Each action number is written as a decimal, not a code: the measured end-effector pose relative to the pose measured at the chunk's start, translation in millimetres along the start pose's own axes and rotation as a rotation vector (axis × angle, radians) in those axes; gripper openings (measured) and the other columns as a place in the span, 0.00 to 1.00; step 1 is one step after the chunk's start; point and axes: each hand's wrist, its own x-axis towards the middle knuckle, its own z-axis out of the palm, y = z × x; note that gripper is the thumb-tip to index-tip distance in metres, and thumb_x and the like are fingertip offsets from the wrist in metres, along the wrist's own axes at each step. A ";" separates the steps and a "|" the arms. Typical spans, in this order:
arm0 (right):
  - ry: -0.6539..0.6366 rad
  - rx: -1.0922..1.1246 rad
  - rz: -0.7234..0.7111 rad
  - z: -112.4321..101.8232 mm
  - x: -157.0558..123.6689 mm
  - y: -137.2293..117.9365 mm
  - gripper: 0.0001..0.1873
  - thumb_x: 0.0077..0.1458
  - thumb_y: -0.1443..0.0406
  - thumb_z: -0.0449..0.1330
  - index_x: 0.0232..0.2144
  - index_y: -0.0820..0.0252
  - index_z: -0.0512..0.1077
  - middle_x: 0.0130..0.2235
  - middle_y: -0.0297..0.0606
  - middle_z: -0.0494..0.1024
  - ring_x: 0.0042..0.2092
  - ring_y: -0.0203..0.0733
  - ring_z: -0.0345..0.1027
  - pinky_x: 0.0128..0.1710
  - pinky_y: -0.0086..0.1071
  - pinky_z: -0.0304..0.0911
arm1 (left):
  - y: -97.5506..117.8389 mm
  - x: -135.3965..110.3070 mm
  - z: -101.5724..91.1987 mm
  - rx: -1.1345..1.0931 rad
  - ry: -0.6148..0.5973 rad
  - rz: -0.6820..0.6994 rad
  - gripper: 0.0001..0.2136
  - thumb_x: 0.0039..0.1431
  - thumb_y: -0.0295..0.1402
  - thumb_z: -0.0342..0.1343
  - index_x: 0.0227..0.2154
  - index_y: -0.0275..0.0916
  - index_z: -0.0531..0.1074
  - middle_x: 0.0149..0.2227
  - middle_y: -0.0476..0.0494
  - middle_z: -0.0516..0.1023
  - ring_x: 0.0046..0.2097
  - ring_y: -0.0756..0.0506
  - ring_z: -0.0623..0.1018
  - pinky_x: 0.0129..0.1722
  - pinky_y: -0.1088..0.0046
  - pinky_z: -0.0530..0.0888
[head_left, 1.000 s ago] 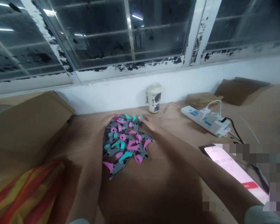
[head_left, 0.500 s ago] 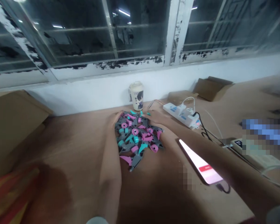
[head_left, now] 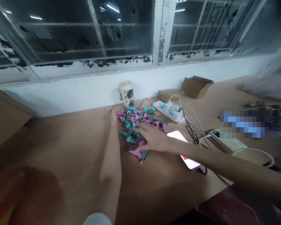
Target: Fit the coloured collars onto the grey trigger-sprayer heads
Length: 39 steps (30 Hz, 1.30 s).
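A pile of plastic trigger spray heads (head_left: 133, 125), grey with pink and teal parts, lies heaped on the wooden table. At the pile's far left edge is my left hand (head_left: 114, 113), seen edge-on, its fingers stretched forward beside the pieces. My right hand (head_left: 153, 137) lies over the pile's near right side, palm down with fingers spread, touching or just above the spray heads and hiding some of them. Neither hand shows a piece held in it. A lit phone (head_left: 178, 135) lies partly under my right forearm.
A printed paper cup (head_left: 128, 97) stands behind the pile against the wall. To the right are a white power strip (head_left: 165, 109) with cables, an open cardboard box (head_left: 198, 87) and a power bank-like device (head_left: 234, 143). Another cardboard box (head_left: 7, 118) stands at the left.
My right hand has come from the pile's far right edge toward me, over its near side. My left hand stays at the left edge. The view has turned slightly right.
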 end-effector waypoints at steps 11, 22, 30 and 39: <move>0.024 -0.179 -0.142 62.8 -21.3 -13.8 0.20 0.62 0.60 0.46 0.54 0.52 0.66 0.62 0.44 0.57 0.64 0.49 0.46 0.61 0.50 0.44 | -49.3 -76.1 -62.0 0.171 0.184 0.277 0.14 0.60 0.35 0.52 0.47 0.35 0.67 0.48 0.40 0.70 0.46 0.43 0.73 0.44 0.59 0.72; 0.133 -0.242 0.036 47.3 -42.3 -1.2 0.23 0.58 0.52 0.50 0.48 0.59 0.70 0.59 0.50 0.60 0.62 0.54 0.50 0.62 0.54 0.38 | -49.9 -221.3 -85.6 0.256 0.006 0.587 0.05 0.57 0.31 0.52 0.36 0.41 0.69 0.37 0.45 0.72 0.39 0.46 0.74 0.39 0.69 0.73; 0.172 -0.176 -0.131 51.4 -63.9 -42.4 0.18 0.57 0.53 0.52 0.38 0.56 0.75 0.58 0.47 0.64 0.60 0.51 0.53 0.61 0.54 0.42 | -50.7 -252.7 -91.1 0.280 -0.052 0.609 0.05 0.58 0.28 0.50 0.36 0.40 0.69 0.37 0.46 0.72 0.37 0.49 0.74 0.34 0.74 0.72; 0.284 -0.108 0.027 41.5 -94.3 -40.4 0.16 0.57 0.55 0.54 0.42 0.55 0.72 0.43 0.39 0.78 0.51 0.47 0.67 0.60 0.54 0.44 | -55.1 -247.1 -90.0 0.278 -0.069 0.538 0.05 0.58 0.29 0.50 0.37 0.39 0.68 0.35 0.47 0.74 0.35 0.49 0.74 0.32 0.75 0.71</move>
